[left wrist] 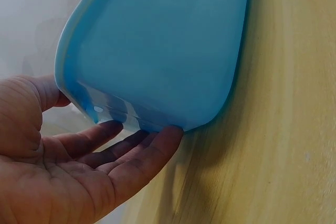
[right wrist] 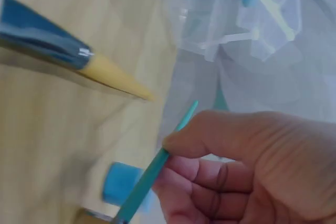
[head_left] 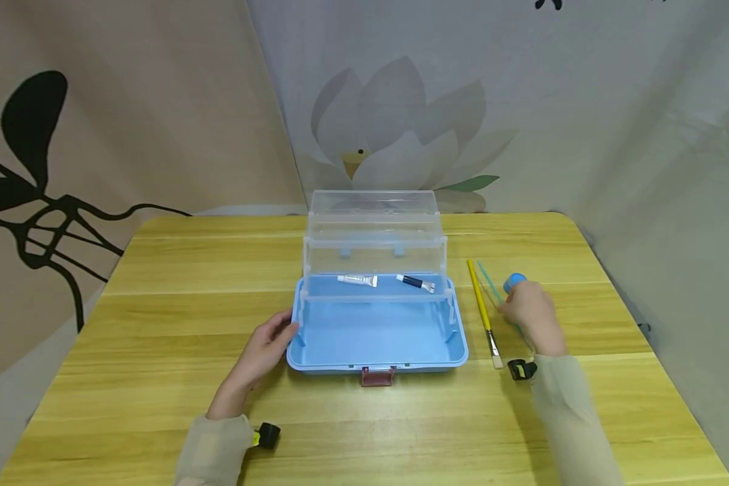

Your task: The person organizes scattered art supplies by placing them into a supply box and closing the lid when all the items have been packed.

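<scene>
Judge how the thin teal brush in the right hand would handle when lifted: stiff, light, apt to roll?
The teal brush looks thin and straight, so probably stiff and light. Its slim, seemingly round handle might roll if released. The right hand pinches it.

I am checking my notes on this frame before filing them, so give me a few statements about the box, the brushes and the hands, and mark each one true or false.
1. The blue plastic storage box with clear tiers stands open. True.
2. The left hand grips a brush. False: its straight fingers touch the box's corner and hold nothing.
3. The right hand pinches a thin teal-handled brush. True.
4. The yellow-handled paintbrush lies inside the box. False: it lies on the wooden table, right of the box.
5. Two small paint tubes lie in the box. True.
</scene>
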`<action>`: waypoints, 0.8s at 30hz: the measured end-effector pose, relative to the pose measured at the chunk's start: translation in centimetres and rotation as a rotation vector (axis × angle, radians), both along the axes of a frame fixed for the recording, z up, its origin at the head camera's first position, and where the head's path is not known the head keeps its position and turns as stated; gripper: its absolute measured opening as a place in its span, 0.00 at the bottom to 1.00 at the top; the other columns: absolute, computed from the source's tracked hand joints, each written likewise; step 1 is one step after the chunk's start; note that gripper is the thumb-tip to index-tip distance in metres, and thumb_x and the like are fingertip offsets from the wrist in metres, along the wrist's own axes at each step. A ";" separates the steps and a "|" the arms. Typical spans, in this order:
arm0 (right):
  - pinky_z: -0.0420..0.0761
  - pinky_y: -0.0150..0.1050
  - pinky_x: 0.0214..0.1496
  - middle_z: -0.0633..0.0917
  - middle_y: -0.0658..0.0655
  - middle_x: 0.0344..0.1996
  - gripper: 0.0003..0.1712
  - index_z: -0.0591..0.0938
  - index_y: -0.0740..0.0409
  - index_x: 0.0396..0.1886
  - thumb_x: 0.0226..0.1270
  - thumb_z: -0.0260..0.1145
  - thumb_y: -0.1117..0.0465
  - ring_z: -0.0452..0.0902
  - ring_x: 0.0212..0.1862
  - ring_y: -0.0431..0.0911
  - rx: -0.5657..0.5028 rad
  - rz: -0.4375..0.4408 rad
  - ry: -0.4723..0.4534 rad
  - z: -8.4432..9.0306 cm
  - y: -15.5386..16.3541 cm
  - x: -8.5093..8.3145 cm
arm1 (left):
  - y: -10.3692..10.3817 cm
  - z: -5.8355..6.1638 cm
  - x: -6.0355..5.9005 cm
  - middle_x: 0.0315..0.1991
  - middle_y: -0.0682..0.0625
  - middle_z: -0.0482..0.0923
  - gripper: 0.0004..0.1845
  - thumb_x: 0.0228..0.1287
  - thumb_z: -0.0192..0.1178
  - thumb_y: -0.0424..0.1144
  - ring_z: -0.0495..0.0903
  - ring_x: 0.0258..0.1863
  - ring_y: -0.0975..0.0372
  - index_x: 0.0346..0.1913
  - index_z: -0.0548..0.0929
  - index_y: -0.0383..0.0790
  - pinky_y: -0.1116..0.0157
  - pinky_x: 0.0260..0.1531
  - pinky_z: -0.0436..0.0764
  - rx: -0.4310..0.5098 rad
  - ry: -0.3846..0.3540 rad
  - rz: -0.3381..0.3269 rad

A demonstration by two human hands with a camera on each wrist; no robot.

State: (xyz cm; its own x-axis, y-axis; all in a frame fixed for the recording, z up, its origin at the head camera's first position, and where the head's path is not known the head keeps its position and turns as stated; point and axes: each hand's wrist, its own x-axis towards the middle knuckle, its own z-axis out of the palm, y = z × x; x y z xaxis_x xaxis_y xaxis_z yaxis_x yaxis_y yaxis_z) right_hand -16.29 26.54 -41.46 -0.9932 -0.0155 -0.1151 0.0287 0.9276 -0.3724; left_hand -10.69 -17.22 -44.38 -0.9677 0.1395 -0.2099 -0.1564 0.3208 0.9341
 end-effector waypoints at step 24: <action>0.62 0.37 0.20 0.72 0.55 0.14 0.09 0.74 0.62 0.17 0.56 0.60 0.71 0.61 0.17 0.45 0.135 0.248 0.247 7.2 -3.0 -3.4 | 0.0 0.2 0.1 0.64 0.31 0.62 0.25 0.74 0.46 0.39 0.63 0.64 0.46 0.66 0.62 0.26 0.51 0.61 0.65 -0.002 -0.013 0.005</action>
